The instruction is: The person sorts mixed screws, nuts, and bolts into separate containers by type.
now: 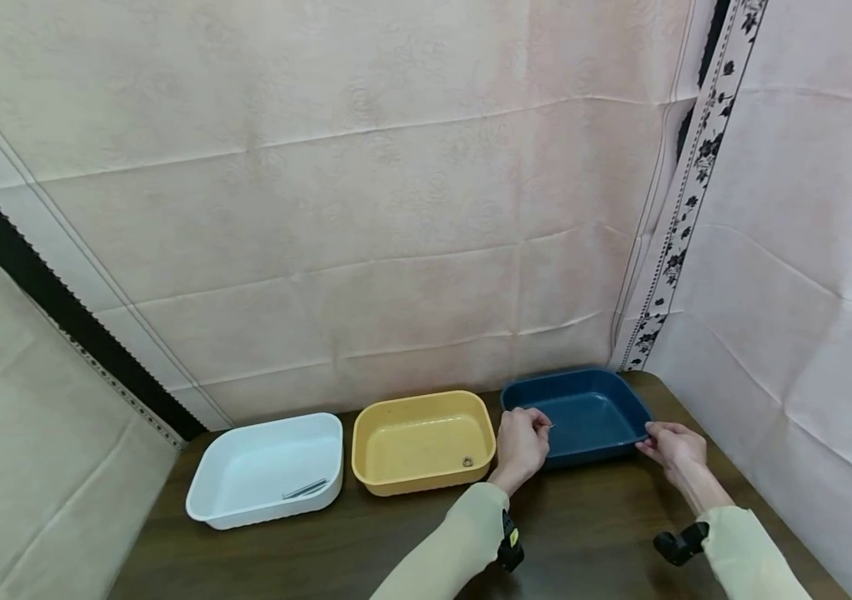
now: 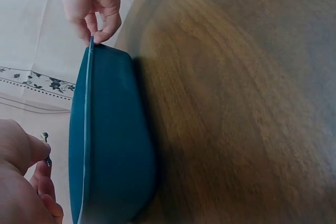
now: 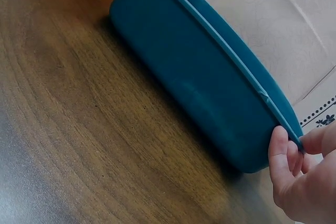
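My left hand point(image 1: 523, 442) is over the left side of the blue tray point(image 1: 583, 457), pinching a small metal screw point(image 2: 45, 142) between thumb and finger. Most of the screw is hidden by the fingertips; its round head and a bit of thread show in the left wrist view. At the tray's right front corner, my right hand point(image 1: 677, 454) pinches the rim between thumb and fingers. In the right wrist view the tray's front wall faces the camera, and its inside is hidden there.
Left of the blue tray stands a yellow tray point(image 1: 426, 483) with a small metal nut point(image 1: 468, 461) in its front right corner. Further left, a white tray point(image 1: 261, 517) holds thin metal rods point(image 1: 306, 489). Cloth point(image 1: 396, 208) hangs behind the brown wooden table point(image 1: 426, 542).
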Demonstrator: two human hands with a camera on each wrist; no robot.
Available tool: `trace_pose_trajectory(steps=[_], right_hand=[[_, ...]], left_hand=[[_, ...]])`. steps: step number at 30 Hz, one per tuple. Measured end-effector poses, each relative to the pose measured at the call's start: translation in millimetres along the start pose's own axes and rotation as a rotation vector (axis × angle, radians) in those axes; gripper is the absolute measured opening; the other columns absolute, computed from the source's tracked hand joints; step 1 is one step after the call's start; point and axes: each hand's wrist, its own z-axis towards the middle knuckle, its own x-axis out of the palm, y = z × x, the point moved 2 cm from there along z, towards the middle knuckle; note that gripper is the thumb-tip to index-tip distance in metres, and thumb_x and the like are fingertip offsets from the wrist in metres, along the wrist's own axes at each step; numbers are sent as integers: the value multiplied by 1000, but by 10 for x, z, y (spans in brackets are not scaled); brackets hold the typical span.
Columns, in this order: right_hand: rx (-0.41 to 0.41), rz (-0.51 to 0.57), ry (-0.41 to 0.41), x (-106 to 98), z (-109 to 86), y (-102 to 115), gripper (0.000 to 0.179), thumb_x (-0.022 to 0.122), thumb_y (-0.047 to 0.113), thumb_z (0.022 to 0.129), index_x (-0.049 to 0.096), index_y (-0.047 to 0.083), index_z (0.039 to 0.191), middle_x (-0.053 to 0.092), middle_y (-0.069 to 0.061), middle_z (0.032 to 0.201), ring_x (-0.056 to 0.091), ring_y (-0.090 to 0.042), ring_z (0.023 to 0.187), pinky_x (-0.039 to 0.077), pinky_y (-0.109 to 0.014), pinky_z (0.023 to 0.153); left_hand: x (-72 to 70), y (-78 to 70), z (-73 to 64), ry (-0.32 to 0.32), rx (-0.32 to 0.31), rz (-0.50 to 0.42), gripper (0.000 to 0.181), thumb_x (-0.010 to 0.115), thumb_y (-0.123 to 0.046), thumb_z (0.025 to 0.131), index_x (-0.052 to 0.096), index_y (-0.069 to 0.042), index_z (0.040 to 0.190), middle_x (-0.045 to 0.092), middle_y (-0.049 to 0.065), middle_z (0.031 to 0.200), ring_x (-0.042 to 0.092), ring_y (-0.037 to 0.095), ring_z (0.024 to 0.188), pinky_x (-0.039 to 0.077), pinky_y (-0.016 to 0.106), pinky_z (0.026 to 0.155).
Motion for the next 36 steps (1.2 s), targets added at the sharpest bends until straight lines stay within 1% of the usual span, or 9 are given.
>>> trace_pose_trajectory(steps=[6,10,12,14,19,23,28,33,36], right_hand=[[1,6,-8,-1,18,-13,10,55,0,99,57,-7,106,54,-9,74,63,-12,58,61,-27,64],[5,5,-11,23,21,-13,12,55,0,99,56,-8,108,54,-9,74,63,-13,58,61,-27,63],[5,11,-15,29,21,-10,12,56,0,99,57,-8,108,54,-9,74,63,-13,57,61,-27,63],[4,18,-19,28,23,-7,11,56,-1,98,57,-8,107,54,-9,74,63,-13,57,61,-27,62],[8,16,-24,16,25,-5,12,56,-1,99,57,-8,108,54,-9,74,63,-13,57,61,-28,64],[11,13,-24,20,15,2,10,55,0,99,57,-7,107,56,-8,73,63,-12,57,61,-29,64],[7,17,-16,33,-8,16,10,55,0,99,57,-7,106,57,-6,73,63,-13,57,61,-29,64],[15,19,-21,26,-16,21,7,56,0,99,58,-6,103,55,-8,75,63,-13,57,61,-29,64],[25,18,-32,28,-20,14,9,56,1,99,58,-6,105,54,-8,76,62,-13,58,62,-30,64]], left_hand=[[58,14,-6,-17,-6,29,12,74,-8,89,76,-17,80,58,-10,73,53,13,81,49,25,70],[49,40,-30,-30,-5,47,5,75,-12,89,77,-16,91,62,-7,80,52,15,83,48,26,73],[42,51,-44,-33,-5,45,9,75,-15,90,77,-16,98,64,-5,85,52,15,84,47,27,74],[29,64,-63,-37,-3,29,13,75,-17,90,76,-15,103,65,-3,90,51,14,86,46,27,75],[-55,88,-125,-55,-10,-49,15,74,-19,92,75,-14,106,64,-4,95,51,13,89,47,27,76],[-182,143,-216,-77,-3,-91,14,73,-17,93,75,-13,106,64,-4,95,53,15,91,48,29,79],[-413,249,-373,-166,45,-127,12,73,-10,89,75,-9,101,66,0,90,57,20,88,49,31,79],[-648,434,-543,-263,90,-133,12,75,-4,84,75,-4,96,66,5,85,58,24,82,48,31,72],[-795,560,-650,-277,68,-131,12,75,-3,83,74,-3,96,65,5,85,57,26,81,48,32,72]])
